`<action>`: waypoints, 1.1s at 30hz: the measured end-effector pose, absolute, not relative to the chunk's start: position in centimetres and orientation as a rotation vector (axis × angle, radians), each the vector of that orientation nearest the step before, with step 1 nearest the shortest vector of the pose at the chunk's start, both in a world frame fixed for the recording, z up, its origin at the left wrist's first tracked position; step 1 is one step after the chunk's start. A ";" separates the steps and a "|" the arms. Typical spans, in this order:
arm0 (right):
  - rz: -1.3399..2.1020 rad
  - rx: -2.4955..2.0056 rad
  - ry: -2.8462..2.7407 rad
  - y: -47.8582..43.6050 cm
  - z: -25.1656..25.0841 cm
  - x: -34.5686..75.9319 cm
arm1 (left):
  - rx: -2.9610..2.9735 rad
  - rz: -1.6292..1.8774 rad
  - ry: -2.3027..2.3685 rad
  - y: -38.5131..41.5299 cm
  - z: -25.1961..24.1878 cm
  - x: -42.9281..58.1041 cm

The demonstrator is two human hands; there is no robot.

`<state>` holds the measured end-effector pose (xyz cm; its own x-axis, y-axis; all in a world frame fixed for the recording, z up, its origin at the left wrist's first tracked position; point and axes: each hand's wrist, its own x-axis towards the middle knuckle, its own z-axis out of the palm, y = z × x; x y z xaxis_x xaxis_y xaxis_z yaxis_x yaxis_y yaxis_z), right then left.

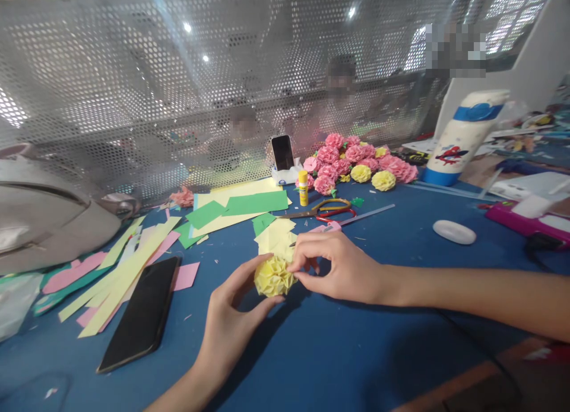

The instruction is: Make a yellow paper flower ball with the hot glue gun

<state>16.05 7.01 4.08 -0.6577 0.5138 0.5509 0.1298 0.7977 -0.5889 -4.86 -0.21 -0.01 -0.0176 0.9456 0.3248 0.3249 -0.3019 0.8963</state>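
Note:
A yellow paper flower (272, 276) with many folded petals is held just above the blue table. My left hand (236, 308) grips it from the left, thumb below and fingers above. On its right edge, the thumb and forefinger of my right hand (332, 268) pinch together at a petal. Behind the flower lie pale yellow paper pieces (276, 237). A pair of scissors (327, 210) with yellow and red handles rests beyond my right hand, and a yellow glue stick (303, 189) stands upright near them.
Pink and yellow paper flowers (338, 159) are heaped at the back, by a propped phone (282, 152). Paper strips (129, 275) and a black phone (141, 317) lie left, near a grey bag (53, 210). A bottle (465, 139) and a purple glue gun (525, 222) are right.

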 end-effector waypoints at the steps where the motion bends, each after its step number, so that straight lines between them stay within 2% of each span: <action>1: 0.663 -0.474 -2.239 7.0 4.1 16.0 | 1.671 1.331 1.336 -0.2 0.0 -4.9; 33: 0.716 -0.424 -2.287 6.8 4.2 16.2 | 1.810 1.230 1.398 -0.4 -0.4 -5.4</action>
